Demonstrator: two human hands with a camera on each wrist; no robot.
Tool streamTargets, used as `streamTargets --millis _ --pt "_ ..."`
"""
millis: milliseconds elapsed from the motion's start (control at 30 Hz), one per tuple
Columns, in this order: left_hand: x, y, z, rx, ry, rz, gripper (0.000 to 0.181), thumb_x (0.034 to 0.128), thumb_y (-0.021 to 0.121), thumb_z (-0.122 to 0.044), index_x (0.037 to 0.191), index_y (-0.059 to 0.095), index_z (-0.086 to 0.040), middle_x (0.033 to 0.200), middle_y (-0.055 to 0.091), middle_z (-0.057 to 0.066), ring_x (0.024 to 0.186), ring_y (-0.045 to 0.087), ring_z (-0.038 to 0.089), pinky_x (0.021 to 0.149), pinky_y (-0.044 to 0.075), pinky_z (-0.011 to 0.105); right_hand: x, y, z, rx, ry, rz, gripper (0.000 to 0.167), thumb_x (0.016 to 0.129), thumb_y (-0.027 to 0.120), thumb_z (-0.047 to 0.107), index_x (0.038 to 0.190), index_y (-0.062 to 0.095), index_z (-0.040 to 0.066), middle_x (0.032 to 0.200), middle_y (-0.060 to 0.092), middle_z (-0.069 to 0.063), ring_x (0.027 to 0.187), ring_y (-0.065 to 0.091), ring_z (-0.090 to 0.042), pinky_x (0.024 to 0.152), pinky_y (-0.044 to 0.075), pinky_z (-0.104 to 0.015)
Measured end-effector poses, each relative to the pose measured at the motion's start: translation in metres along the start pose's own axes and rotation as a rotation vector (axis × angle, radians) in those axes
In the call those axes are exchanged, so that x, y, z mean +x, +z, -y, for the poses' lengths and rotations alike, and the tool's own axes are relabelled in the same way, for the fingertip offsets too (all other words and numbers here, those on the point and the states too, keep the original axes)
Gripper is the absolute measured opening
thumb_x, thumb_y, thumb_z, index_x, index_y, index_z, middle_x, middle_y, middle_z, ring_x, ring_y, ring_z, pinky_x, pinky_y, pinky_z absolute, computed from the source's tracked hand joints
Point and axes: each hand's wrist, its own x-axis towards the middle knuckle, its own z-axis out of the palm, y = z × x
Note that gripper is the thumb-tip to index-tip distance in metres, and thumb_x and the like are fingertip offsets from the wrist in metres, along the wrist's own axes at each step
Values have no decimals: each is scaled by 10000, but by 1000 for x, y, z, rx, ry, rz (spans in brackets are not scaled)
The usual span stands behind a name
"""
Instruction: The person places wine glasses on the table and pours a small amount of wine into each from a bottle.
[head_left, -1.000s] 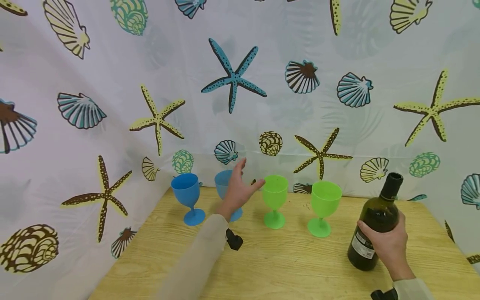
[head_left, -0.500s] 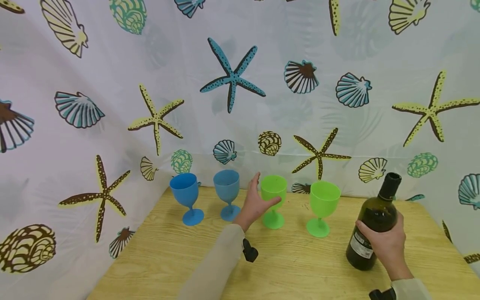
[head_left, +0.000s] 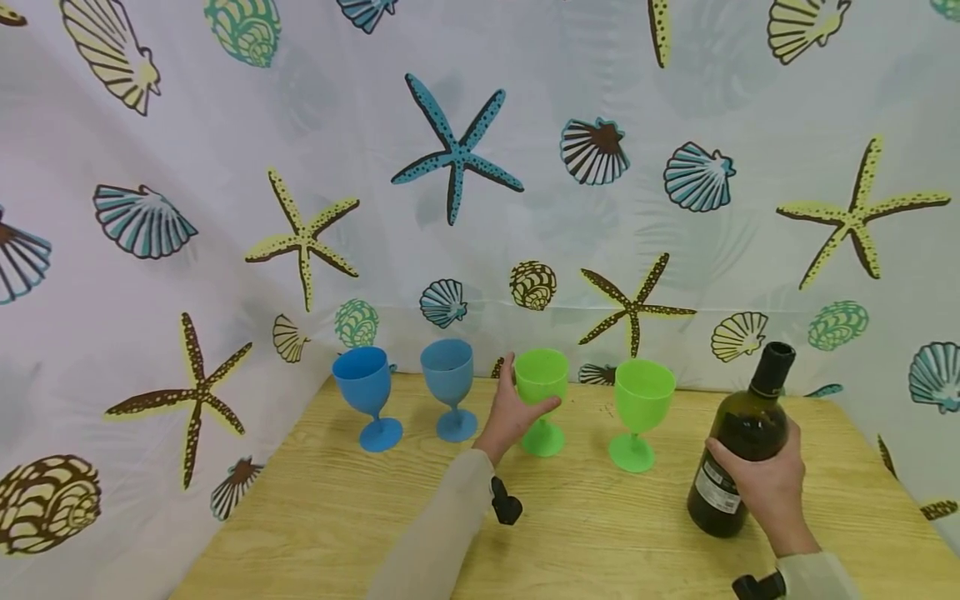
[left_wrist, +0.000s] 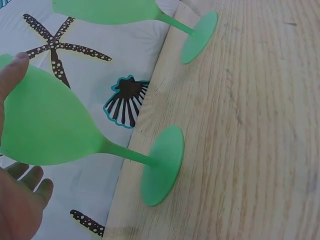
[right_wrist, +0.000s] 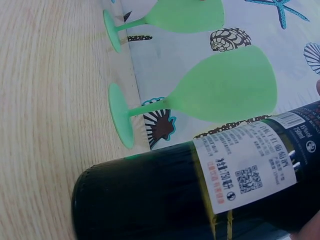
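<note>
In the head view my left hand [head_left: 512, 419] is round the bowl of the left green goblet [head_left: 542, 377], thumb across its front. In the left wrist view its thumb [left_wrist: 14, 72] lies on the bowl and several fingertips [left_wrist: 34, 181] show at the bowl's opposite edge. The goblet stands upright, its foot on the table. My right hand [head_left: 772, 483] grips a dark wine bottle [head_left: 718, 492] by its body. The bottle is upright with its mouth uncovered; a white label [right_wrist: 245, 167] shows in the right wrist view.
A second green goblet [head_left: 643, 398] stands between the held goblet and the bottle. To the left are a light blue goblet [head_left: 448, 379] and a darker blue goblet [head_left: 363, 385]. All are on a wooden table [head_left: 592, 533] before a shell-and-starfish patterned curtain [head_left: 517, 225].
My left hand has moved right from in front of the light blue goblet to the left green goblet, and its fingers have closed round the bowl. The right hand keeps holding the bottle in place.
</note>
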Motion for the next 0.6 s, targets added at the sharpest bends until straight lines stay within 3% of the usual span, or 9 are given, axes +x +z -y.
streamTargets --millis 333,600 --pt "6 3 3 -17 20 0 1082 755 795 -408 1530 66 -209 1496 263 140 1353 297 330 1059 317 542 1 0 -2 -1 4 7 944 747 813 196 1468 213 85 1351 429 -209 1175 453 -386 955 392 -562" --pt "9 4 0 -12 29 13 1017 770 783 -399 1517 118 -217 1430 362 128 1272 411 317 1006 389 511 0 0 0 -1 4 10 948 747 813 201 1469 210 84 1352 427 -217 1176 449 -394 954 388 -575"
